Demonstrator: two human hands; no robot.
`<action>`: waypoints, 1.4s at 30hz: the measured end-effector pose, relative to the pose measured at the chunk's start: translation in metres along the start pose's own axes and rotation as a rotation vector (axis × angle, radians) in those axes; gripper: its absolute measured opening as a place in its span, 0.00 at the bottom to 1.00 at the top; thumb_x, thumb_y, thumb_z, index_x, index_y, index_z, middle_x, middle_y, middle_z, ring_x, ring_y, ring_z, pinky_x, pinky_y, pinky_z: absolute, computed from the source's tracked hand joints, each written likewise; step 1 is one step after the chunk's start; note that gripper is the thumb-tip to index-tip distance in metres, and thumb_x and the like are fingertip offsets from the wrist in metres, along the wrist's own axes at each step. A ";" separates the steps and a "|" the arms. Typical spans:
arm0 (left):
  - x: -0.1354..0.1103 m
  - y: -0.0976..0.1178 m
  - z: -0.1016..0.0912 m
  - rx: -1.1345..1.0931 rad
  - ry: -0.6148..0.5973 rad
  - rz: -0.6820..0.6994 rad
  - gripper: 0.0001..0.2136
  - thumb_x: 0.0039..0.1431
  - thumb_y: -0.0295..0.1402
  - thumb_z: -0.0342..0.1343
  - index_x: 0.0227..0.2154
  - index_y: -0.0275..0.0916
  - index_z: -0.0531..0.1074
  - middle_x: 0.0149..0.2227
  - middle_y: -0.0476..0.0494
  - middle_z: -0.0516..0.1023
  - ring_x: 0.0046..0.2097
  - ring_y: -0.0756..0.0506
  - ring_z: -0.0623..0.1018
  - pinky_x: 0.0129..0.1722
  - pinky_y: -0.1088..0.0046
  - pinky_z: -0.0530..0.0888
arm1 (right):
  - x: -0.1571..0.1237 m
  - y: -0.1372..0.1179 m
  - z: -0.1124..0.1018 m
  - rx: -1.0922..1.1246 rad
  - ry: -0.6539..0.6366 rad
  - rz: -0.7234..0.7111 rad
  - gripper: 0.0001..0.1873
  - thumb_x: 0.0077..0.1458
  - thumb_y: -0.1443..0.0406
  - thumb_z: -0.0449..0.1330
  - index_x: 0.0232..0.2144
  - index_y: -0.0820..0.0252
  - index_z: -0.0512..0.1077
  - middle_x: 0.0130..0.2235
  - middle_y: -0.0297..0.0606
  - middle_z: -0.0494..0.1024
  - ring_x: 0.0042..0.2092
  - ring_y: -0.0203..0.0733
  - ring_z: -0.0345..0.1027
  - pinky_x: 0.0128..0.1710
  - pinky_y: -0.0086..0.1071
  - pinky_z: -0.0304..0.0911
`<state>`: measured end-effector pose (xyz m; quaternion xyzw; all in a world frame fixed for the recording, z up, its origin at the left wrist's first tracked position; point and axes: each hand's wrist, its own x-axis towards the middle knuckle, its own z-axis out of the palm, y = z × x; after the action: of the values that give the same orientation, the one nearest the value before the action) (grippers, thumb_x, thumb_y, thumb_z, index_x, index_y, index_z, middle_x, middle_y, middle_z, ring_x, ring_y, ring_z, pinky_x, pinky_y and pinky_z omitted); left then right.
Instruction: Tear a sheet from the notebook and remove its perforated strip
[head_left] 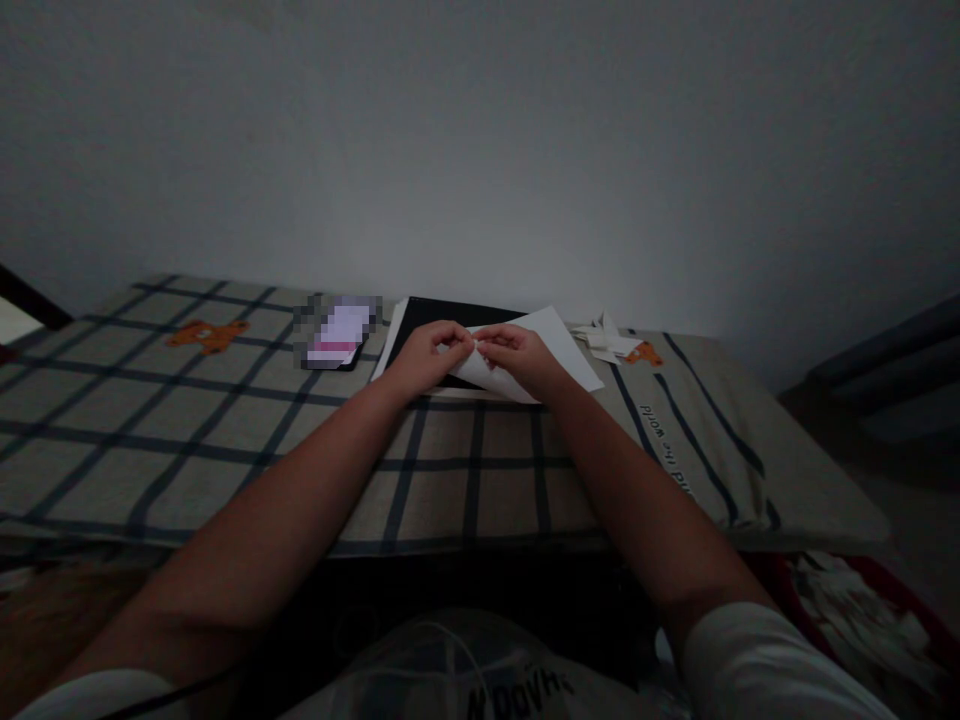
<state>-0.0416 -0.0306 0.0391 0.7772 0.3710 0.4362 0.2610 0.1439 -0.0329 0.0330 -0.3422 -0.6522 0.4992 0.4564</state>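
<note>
A sheet of white paper (559,345) lies at an angle over a black flat board or folder (450,310), its left part lifted and bent. My left hand (431,355) pinches the paper's left end between thumb and fingertips. Right beside it, my right hand (521,350) pinches the same end, the two sets of fingertips almost touching. Part of the sheet is hidden beneath my right hand and wrist. More white sheets (386,350) show along the left side of the black board.
A phone (341,335) with a lit, blurred screen lies to the left. Folded white paper pieces (607,340) sit to the right. A checked cloth (300,420) covers the table, which stands against a grey wall (480,150). A red container (877,600) of crumpled paper is below at right.
</note>
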 end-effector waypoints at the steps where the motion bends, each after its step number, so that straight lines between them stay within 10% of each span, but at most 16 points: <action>1: 0.000 0.001 0.000 -0.002 0.005 -0.005 0.11 0.54 0.40 0.54 0.25 0.36 0.72 0.29 0.47 0.74 0.34 0.47 0.73 0.36 0.71 0.67 | 0.001 0.001 0.000 0.028 0.000 0.028 0.18 0.43 0.57 0.67 0.35 0.60 0.74 0.31 0.32 0.74 0.30 0.33 0.61 0.32 0.31 0.59; 42: 0.002 -0.007 -0.002 -0.010 -0.027 -0.082 0.13 0.50 0.43 0.56 0.26 0.37 0.76 0.30 0.45 0.78 0.35 0.45 0.75 0.39 0.69 0.70 | 0.000 0.003 -0.005 -0.039 -0.025 0.106 0.15 0.46 0.56 0.66 0.32 0.60 0.73 0.29 0.33 0.72 0.29 0.34 0.61 0.32 0.31 0.59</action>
<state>-0.0448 -0.0251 0.0360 0.7660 0.3966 0.4163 0.2875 0.1485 -0.0299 0.0305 -0.3787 -0.6487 0.5140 0.4143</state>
